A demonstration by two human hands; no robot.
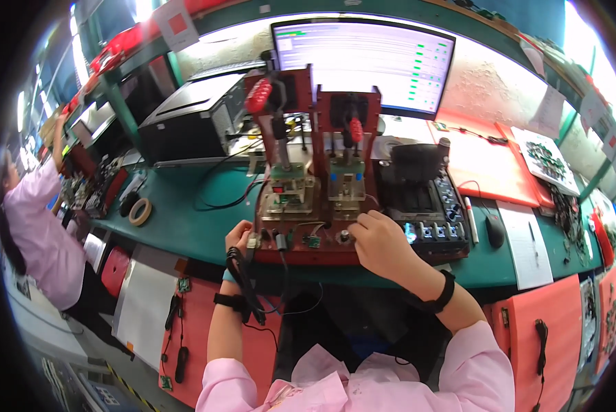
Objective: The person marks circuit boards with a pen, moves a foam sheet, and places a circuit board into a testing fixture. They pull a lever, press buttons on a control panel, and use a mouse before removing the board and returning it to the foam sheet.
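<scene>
At the left front corner of a red test fixture (301, 257), my left hand (238, 235) has its fingers curled beside a small pale connector (253, 241). What lies inside those fingers is hidden. A looped black cable (245, 283) hangs just below that hand, over the wrist. My right hand (383, 242) is closed, its fingertips at a small round metal knob (344, 236) on the fixture's front. Two toggle clamps with red handles stand above: the left clamp handle (258, 95) is higher than the right clamp handle (356, 129). Green circuit boards (347, 172) sit under both clamps.
Behind the fixture stands a lit monitor (369, 62), with a black computer case (188, 120) to its left. A black control box (424, 199), mouse (494, 231) and paper sheet (525, 247) lie right. A tape roll (140, 211) rests left, near a co-worker in pink (43, 226).
</scene>
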